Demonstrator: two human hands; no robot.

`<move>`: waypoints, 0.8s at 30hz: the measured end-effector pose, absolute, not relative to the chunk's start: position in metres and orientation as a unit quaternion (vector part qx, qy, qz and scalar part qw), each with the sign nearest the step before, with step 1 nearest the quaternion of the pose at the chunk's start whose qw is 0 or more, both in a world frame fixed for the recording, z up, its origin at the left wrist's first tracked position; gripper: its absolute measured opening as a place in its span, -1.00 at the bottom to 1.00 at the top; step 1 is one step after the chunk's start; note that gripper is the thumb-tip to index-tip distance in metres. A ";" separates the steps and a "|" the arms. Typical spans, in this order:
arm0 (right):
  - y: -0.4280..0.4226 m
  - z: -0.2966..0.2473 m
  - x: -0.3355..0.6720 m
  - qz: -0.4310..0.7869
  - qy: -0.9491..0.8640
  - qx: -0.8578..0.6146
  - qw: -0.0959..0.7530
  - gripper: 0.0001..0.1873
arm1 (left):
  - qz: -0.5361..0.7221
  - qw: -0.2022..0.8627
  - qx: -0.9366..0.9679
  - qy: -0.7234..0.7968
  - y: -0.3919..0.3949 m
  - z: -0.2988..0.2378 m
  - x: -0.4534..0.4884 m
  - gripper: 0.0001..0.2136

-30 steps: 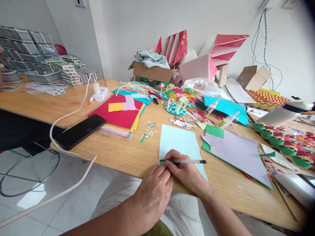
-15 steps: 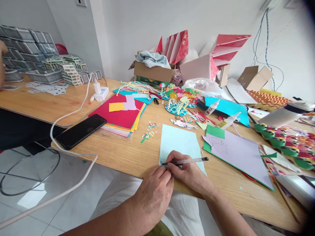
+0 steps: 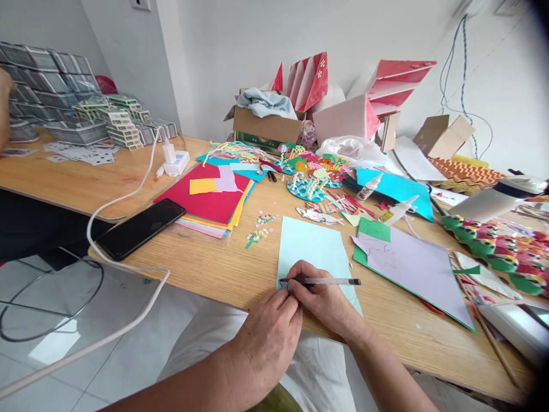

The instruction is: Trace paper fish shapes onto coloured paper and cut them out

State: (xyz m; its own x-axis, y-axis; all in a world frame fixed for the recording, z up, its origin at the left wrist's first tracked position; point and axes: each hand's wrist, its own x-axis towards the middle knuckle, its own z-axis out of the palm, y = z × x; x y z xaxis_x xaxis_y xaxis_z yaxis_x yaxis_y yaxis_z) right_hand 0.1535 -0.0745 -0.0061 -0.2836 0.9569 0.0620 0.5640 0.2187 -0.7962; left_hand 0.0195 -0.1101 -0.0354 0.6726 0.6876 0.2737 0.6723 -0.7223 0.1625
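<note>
My right hand is closed around a pen, its tip touching the lower left part of a light blue sheet of paper. The pen lies at a low slant, its back end pointing right. On the sheet's lower left edge rests my left hand, fingers lying flat and close together, the tips against my right hand. Its thumb is hidden. Both hands cover the sheet's lower part. To the right is a lilac sheet with pen lines, on green paper.
A phone, a white cable and a stack of coloured paper lie left. Paper scraps, a paper fish and glue bottles lie beyond the sheet. Painted egg trays stand right. Another person's arm shows far left.
The pen's back end has dipped and shifted slightly left, so the pen lies flatter. My right hand has moved a little with it. My left hand stays nearly in place.
</note>
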 end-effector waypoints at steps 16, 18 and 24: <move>-0.073 -0.008 0.155 0.340 -0.722 -0.522 0.300 -0.91 | 0.135 0.033 0.917 0.374 -0.111 -0.029 0.017 -0.76; -0.073 -0.008 0.155 0.342 -0.722 -0.521 0.299 -0.91 | 0.138 0.037 0.916 0.375 -0.110 -0.029 0.017 -0.76; -0.075 -0.007 0.158 0.353 -0.722 -0.517 0.294 -0.89 | 0.140 0.038 0.918 0.369 -0.110 -0.027 0.017 -0.75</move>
